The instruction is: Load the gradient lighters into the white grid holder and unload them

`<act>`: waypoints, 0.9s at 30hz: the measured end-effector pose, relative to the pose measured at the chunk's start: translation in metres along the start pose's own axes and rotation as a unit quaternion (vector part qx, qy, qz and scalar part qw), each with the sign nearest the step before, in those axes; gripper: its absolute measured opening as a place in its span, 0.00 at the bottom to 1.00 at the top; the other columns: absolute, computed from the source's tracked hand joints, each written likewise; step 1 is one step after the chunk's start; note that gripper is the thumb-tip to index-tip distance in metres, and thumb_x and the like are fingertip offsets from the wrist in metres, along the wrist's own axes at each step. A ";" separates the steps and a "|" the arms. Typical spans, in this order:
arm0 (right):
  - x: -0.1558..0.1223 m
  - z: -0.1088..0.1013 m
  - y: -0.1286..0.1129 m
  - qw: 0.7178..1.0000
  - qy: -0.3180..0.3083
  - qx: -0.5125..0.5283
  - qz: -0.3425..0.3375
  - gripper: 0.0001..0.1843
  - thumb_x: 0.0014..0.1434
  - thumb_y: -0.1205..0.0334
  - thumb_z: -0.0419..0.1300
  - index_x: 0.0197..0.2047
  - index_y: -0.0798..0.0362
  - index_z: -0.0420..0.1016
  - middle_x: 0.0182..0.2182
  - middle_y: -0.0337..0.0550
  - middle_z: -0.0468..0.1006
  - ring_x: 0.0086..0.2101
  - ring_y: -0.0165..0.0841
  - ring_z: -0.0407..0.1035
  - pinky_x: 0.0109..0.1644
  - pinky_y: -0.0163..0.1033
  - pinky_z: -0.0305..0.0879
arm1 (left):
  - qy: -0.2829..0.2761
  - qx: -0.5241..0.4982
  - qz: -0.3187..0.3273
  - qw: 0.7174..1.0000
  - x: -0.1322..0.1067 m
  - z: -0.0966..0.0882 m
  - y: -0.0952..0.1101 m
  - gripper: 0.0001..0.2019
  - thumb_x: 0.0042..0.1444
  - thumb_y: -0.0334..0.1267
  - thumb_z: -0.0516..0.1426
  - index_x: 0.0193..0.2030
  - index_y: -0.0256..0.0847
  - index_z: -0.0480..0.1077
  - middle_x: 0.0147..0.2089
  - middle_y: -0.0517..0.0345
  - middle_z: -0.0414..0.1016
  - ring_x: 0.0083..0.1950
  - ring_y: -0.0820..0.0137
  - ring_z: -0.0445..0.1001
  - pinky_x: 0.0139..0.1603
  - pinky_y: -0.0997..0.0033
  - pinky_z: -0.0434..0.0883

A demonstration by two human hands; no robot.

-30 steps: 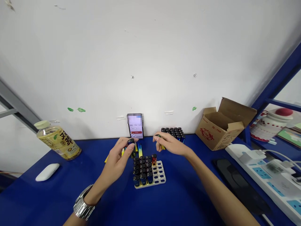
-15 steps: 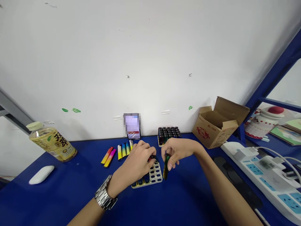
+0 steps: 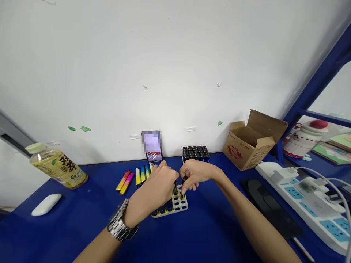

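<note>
A white tray (image 3: 181, 207) with oval holes lies on the blue table, and several dark lighters (image 3: 162, 209) stand upright in its front left part. My right hand (image 3: 196, 173) is at the tray's right side, its fingers pinched on a dark-topped lighter (image 3: 183, 193) with a yellowish body, the lower end at the holes. Over the middle of the tray is my left hand (image 3: 159, 184), fingers closed on another dark lighter (image 3: 175, 189), held upright in or just above a hole. That hand hides much of the tray's left and rear.
Behind my right hand stands a block of black-topped lighters (image 3: 196, 150). Colourful lighters (image 3: 124, 182) lie left of the tray, near a propped phone (image 3: 153, 146). A bottle (image 3: 59, 166) and white case (image 3: 46, 204) are far left; a cardboard box (image 3: 244, 149), dark phone (image 3: 270, 206) and power strip (image 3: 304, 208) are right.
My right hand has moved left with its lighter, from beside the tray to over its holes. My left hand has stayed over the tray with a lighter. The view has shifted slightly.
</note>
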State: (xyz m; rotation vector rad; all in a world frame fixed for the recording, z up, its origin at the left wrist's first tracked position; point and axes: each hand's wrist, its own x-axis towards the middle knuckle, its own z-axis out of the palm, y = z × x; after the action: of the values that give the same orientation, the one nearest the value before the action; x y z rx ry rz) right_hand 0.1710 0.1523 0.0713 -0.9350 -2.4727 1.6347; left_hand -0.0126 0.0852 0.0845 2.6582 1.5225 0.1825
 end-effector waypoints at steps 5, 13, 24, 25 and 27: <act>0.007 0.005 0.002 0.999 0.038 0.028 -0.014 0.25 0.38 0.46 0.70 0.21 0.54 0.62 0.16 0.36 0.73 0.20 0.32 0.72 0.20 0.31 0.65 | 0.003 0.024 -0.010 1.000 0.002 0.007 0.000 0.06 0.50 0.28 0.53 0.30 0.40 0.70 0.27 0.52 0.68 0.42 0.55 0.68 0.42 0.57 0.65; 0.006 0.007 0.001 0.999 0.043 -0.018 -0.013 0.19 0.45 0.57 0.67 0.24 0.52 0.58 0.18 0.36 0.76 0.26 0.35 0.76 0.26 0.31 0.61 | 0.048 -0.055 -0.043 0.996 -0.006 -0.013 0.000 0.14 0.59 0.42 0.50 0.32 0.41 0.74 0.33 0.51 0.72 0.40 0.60 0.67 0.40 0.63 0.63; -0.002 0.026 -0.006 0.993 0.073 -0.074 -0.059 0.23 0.50 0.59 0.63 0.21 0.50 0.49 0.13 0.33 0.70 0.21 0.31 0.69 0.26 0.32 0.54 | -0.010 0.111 -0.294 0.949 -0.032 0.020 -0.069 0.14 0.60 0.40 0.46 0.36 0.38 0.70 0.34 0.44 0.76 0.41 0.52 0.73 0.38 0.61 0.66; -0.002 0.029 -0.007 0.991 0.085 -0.086 -0.063 0.23 0.50 0.60 0.63 0.20 0.50 0.49 0.12 0.32 0.70 0.20 0.30 0.67 0.28 0.33 0.54 | -0.011 0.118 -0.307 0.944 -0.033 0.026 -0.070 0.15 0.60 0.41 0.46 0.39 0.37 0.70 0.36 0.43 0.76 0.42 0.51 0.73 0.39 0.60 0.67; -0.002 0.036 -0.009 0.985 0.104 -0.120 -0.061 0.22 0.49 0.65 0.63 0.19 0.50 0.50 0.10 0.31 0.67 0.20 0.30 0.64 0.29 0.34 0.54 | -0.008 0.134 -0.323 0.937 -0.036 0.035 -0.070 0.16 0.61 0.43 0.45 0.42 0.35 0.69 0.39 0.41 0.76 0.43 0.51 0.74 0.39 0.59 0.68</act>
State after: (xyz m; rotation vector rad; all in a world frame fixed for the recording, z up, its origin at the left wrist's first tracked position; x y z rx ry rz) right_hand 0.1563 0.1193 0.0633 -0.9010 -2.5602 1.1583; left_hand -0.0858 0.0899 0.0389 2.1421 2.4539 -0.0971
